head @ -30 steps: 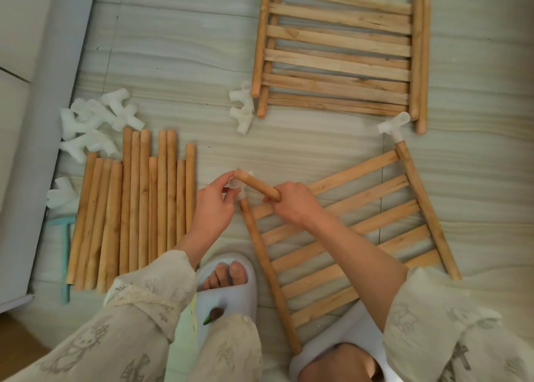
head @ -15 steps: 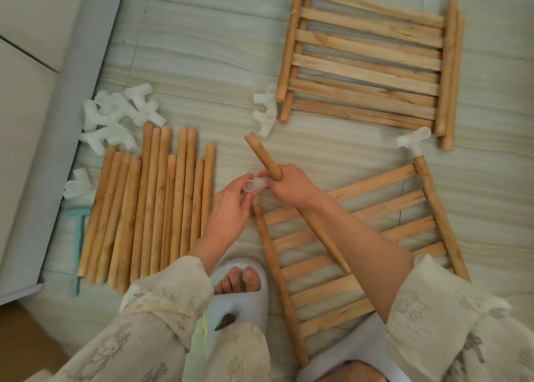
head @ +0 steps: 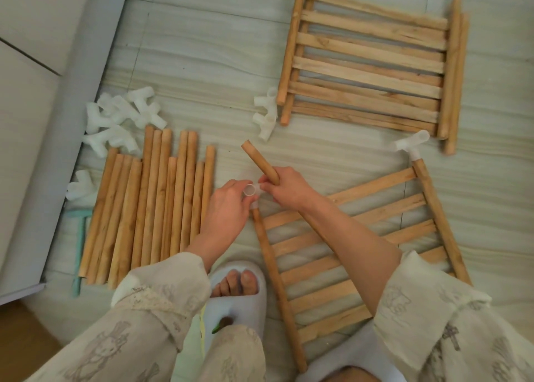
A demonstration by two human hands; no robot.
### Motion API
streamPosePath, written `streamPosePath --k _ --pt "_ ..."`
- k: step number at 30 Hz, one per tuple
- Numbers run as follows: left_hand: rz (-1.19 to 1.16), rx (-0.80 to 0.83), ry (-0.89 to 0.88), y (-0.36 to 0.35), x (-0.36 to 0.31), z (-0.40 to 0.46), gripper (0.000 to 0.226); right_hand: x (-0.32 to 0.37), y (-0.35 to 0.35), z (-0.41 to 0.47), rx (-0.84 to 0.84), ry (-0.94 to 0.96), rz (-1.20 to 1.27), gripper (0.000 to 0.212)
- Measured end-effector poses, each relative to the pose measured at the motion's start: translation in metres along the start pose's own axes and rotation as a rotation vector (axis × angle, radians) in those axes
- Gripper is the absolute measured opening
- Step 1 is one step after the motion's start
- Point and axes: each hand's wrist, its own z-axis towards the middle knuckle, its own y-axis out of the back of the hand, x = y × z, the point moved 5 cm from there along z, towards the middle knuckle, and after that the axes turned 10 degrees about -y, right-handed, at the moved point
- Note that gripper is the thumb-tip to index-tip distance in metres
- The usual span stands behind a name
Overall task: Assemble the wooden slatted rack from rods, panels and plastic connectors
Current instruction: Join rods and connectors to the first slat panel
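A slatted wooden panel [head: 358,245] lies tilted on the floor in front of me. A white plastic connector [head: 250,191] caps its near-left corner, and my left hand [head: 228,208] pinches that connector. My right hand [head: 286,189] grips a loose wooden rod [head: 260,162], whose free end points up and to the left, just above the connector. Another white connector [head: 411,144] sits on the panel's far-right corner.
A second slatted panel [head: 372,63] lies at the top right with two white connectors [head: 265,112] by its corner. Several loose rods [head: 150,211] lie at the left beside a heap of white connectors [head: 115,124]. A grey baseboard [head: 57,138] borders the left. My slippered foot [head: 234,295] is below.
My right hand has swung the rod from lying across the connector to pointing up and left. My left hand stays on the corner connector. The camera has shifted.
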Motion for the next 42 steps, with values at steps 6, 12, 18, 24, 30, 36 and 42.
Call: streamPosePath --k 6,12,18,24,30,36,42 --pt "0.016 -0.044 -0.033 -0.001 -0.005 -0.003 0.023 -0.001 -0.001 -0.004 -0.009 0.005 -0.03 0.017" --pt "0.015 -0.07 -0.051 -0.002 -0.007 -0.007 0.023 -0.001 -0.002 -0.007 0.004 -0.008 -0.053 0.018" --pt "-0.016 -0.088 -0.03 -0.005 0.0 -0.008 0.023 -0.006 -0.007 -0.01 0.015 -0.071 0.031 0.023" --pt "-0.093 -0.079 0.02 -0.007 0.014 -0.007 0.021 -0.008 -0.014 -0.018 0.062 -0.074 -0.197 0.026" --pt "-0.152 -0.059 0.151 -0.009 0.024 -0.002 0.023 -0.016 -0.021 -0.023 0.071 -0.052 -0.495 0.023" --pt "-0.472 0.055 0.248 -0.009 0.029 -0.002 0.021 -0.02 -0.009 -0.028 0.095 -0.04 -0.5 0.028" --pt "-0.764 0.059 0.248 -0.001 0.023 0.001 0.032 -0.016 -0.006 -0.039 0.123 0.015 -0.693 0.028"
